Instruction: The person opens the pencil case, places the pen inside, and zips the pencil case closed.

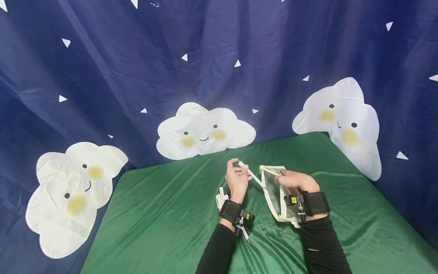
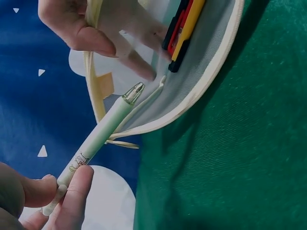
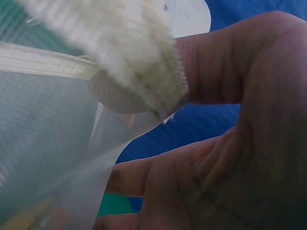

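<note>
My left hand (image 1: 237, 183) pinches a pale green pen (image 2: 98, 132) near one end between thumb and fingers. The pen's metallic tip points at the mouth of a mesh zip pouch (image 1: 271, 190) with cream edging. My right hand (image 1: 301, 180) grips the pouch by its rim, thumb on one side of the clear wall (image 3: 57, 124) and fingers on the other. Inside the pouch lie slim stationery items, one yellow and black (image 2: 188, 36) and one red and black (image 2: 175, 29). A cream zip pull (image 2: 123, 143) hangs at the pouch's corner.
Several pens, one of them white (image 1: 221, 193), lie on the green cloth (image 1: 164, 220) beside and under my left wrist. A pencil-like tip (image 1: 246, 236) pokes out below that wrist. Behind the cloth hangs a blue curtain (image 1: 212, 34) with smiling clouds.
</note>
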A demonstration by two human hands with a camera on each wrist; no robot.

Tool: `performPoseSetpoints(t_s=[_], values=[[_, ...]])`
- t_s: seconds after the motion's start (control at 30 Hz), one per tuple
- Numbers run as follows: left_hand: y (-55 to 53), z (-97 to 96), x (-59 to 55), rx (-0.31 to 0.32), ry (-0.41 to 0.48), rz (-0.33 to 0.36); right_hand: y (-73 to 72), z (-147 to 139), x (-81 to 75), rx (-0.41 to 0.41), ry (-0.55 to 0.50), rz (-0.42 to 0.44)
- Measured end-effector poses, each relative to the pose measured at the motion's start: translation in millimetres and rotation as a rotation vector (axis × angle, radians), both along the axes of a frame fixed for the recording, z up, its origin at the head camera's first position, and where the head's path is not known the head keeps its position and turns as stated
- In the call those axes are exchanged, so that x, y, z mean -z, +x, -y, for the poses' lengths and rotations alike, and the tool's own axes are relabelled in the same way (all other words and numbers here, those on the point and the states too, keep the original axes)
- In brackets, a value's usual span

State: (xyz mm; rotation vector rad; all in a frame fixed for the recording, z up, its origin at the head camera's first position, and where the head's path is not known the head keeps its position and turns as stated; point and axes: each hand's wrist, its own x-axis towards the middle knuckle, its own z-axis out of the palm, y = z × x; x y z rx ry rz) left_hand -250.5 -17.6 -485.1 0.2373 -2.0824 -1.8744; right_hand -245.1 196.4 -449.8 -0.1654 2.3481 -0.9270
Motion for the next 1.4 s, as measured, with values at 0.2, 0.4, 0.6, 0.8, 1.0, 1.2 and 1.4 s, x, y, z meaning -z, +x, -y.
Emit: performPoseSetpoints(t_s=[0.2, 0.4, 0.6, 0.8, 1.0, 1.2, 1.4], values=[[1.8, -4.1, 4.9, -0.004, 0.007, 0.011, -0.8, 0.9, 0.5, -0.008, 0.000, -0.011], [4.4, -11.7, 7.5, 0.021, 0.023, 0.014, -1.4, 1.0, 0.5, -0.007, 0.015, -0.015], [7.0, -20.3, 11.9, 0.040, 0.016, 0.030, -1.2, 0.2, 0.3, -0.004, 0.023, -0.023], [10.3, -28.2, 12.8, 0.059, 0.009, 0.030, -2.1, 1.1, 0.5, -0.010, 0.027, -0.021], [11.7, -34.9, 15.2, 0.073, 0.022, 0.036, -0.4, -0.9, -1.1, -0.002, 0.031, -0.032], [13.6, -42.0, 18.4, 0.098, 0.025, 0.040, 1.0, -1.0, -2.2, -0.008, 0.032, -0.042], [17.6, -48.9, 18.6, 0.130, 0.041, 0.064, -1.2, 1.5, -1.3, -0.001, 0.030, -0.013]])
